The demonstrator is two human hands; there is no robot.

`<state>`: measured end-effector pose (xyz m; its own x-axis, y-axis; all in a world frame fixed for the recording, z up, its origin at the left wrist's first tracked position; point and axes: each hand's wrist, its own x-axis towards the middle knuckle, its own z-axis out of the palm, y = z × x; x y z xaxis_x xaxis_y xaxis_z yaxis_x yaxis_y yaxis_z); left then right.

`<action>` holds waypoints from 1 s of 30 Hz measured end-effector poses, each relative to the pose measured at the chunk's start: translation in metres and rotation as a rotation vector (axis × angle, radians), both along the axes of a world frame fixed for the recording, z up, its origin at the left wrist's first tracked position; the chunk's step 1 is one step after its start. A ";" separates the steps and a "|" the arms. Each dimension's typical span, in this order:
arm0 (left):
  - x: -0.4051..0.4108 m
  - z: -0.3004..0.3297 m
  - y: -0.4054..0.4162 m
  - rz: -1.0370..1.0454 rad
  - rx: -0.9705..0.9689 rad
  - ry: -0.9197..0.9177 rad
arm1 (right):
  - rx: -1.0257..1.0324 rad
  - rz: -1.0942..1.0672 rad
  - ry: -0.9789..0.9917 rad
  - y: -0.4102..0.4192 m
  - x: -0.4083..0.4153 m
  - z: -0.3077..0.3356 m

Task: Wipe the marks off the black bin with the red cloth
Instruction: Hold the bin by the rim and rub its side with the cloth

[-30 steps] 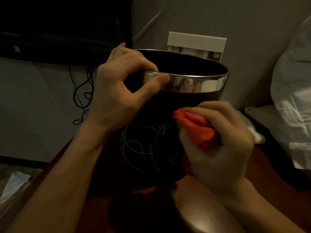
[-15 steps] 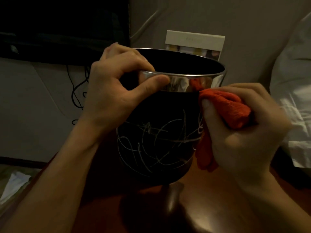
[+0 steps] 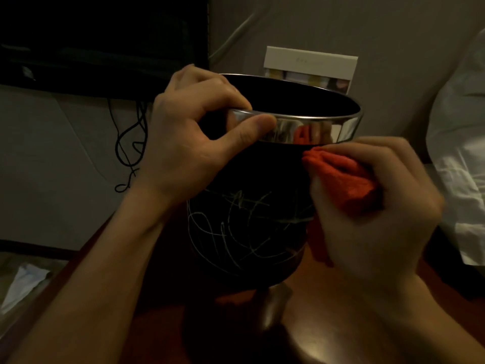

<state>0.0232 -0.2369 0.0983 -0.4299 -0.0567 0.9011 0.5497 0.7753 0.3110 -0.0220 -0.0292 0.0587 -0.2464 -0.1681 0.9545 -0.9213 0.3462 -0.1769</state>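
Firmly, left hand [image 3: 183,143] pinches bin [image 3: 252,179] rim; right hand [image 3: 372,214] clutches red cloth [image 3: 343,177].

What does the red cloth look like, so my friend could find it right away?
Find the big black bin with the shiny silver rim, standing on the dark reddish table. On its right side, just under that rim, the right hand grips the bunched red cloth. It is the only bright red thing there; the bin beside it is black with pale scribbles.

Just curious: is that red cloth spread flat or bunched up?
Bunched up: the red cloth is wadded in the right hand, one end hanging below.
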 end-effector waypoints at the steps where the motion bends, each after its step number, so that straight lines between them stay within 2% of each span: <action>1: -0.001 0.000 0.000 0.001 -0.006 0.004 | -0.001 0.001 -0.001 -0.002 0.001 -0.002; 6: -0.002 0.000 -0.001 -0.003 0.021 0.004 | 0.145 0.044 -0.021 -0.016 0.010 -0.021; 13: 0.000 0.001 0.000 -0.002 -0.002 0.000 | 0.028 0.014 0.006 -0.006 0.003 -0.005; 19: 0.000 0.000 0.001 -0.001 0.010 0.004 | 0.121 0.066 -0.025 -0.016 0.010 -0.016; 24: 0.000 0.001 0.001 0.015 -0.002 -0.001 | -0.011 0.024 0.000 -0.005 0.002 0.005; 30: -0.001 0.001 0.001 0.004 0.003 0.002 | 0.100 0.073 -0.019 -0.011 0.004 -0.006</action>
